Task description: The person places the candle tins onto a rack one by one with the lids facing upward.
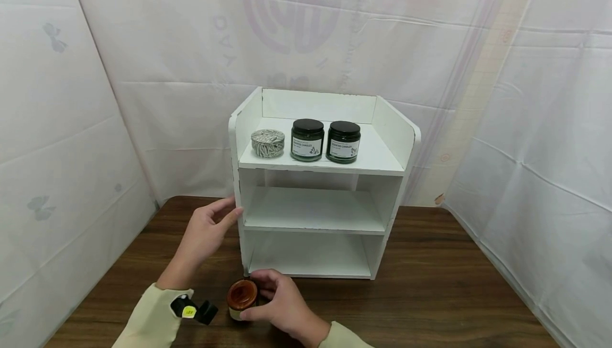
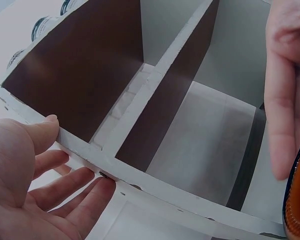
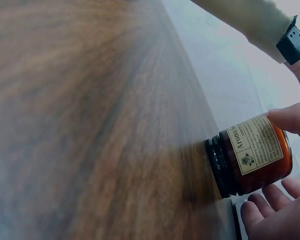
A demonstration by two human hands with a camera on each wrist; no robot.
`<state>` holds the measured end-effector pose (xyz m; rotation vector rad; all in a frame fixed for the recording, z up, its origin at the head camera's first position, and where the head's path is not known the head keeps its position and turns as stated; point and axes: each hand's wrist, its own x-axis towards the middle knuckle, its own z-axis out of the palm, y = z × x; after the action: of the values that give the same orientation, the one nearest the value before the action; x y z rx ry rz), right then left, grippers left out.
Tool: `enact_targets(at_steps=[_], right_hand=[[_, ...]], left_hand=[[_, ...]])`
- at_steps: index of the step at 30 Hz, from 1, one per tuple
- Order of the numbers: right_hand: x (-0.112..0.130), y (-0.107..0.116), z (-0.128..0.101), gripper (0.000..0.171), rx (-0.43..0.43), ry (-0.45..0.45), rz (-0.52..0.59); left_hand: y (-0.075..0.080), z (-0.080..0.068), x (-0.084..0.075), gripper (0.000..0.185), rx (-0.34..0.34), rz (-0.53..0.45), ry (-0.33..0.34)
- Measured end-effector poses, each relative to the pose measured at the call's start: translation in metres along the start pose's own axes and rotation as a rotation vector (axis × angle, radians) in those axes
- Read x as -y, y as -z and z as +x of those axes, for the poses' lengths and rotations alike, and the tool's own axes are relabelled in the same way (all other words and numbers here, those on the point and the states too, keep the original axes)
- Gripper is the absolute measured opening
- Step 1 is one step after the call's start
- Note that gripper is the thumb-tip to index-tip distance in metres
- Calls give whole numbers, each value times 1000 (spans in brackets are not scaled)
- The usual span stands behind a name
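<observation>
On the table, in front of the shelf's lower left corner, an amber glass jar [image 1: 242, 295] stands upside down on its black lid [image 3: 221, 167]. Its cream label [image 3: 255, 144] reads "Aroma". My right hand [image 1: 282, 303] holds the jar from the right, thumb on the label and fingers at the far side. Farther back, my left hand [image 1: 206, 234] touches the left side panel of a white shelf [image 1: 313, 228]. In the left wrist view, its thumb [image 2: 42, 134] lies by the front edge and its loosely extended fingers [image 2: 85, 192] rest along the panel's outer face.
The top tier holds a round patterned tin [image 1: 268, 143] and two dark green candle jars, one in the middle [image 1: 307, 139] and one to its right [image 1: 343, 142]. A brown wooden table [image 1: 449, 284] carries the shelf. White cloth [image 1: 181, 114] hangs behind and at both sides.
</observation>
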<state>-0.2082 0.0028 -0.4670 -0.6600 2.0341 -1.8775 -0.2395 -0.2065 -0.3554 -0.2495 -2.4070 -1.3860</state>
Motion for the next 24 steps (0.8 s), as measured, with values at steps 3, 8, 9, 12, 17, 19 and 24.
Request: enact_targets(at_steps=[3, 8, 9, 12, 17, 19, 24], right_hand=[[0, -3, 2, 65, -3, -1, 30], [0, -7, 4, 64, 9, -9, 48], [0, -7, 5, 64, 11, -11, 49], [0, -8, 5, 64, 12, -16, 51], [1, -10, 6, 64, 8, -28, 56], [1, -11, 6, 65, 6, -31, 56], [-1, -13, 6, 66, 8, -33, 58]], left_hand=[[0, -1, -1, 50, 0, -7, -2], [1, -2, -2, 49, 5, -21, -6], [1, -2, -2, 49, 4, -21, -7], [1, -1, -2, 49, 3, -18, -6], [2, -1, -2, 49, 4, -16, -3], [2, -1, -2, 50, 7, -17, -1], [1, 0, -1, 50, 9, -7, -4]])
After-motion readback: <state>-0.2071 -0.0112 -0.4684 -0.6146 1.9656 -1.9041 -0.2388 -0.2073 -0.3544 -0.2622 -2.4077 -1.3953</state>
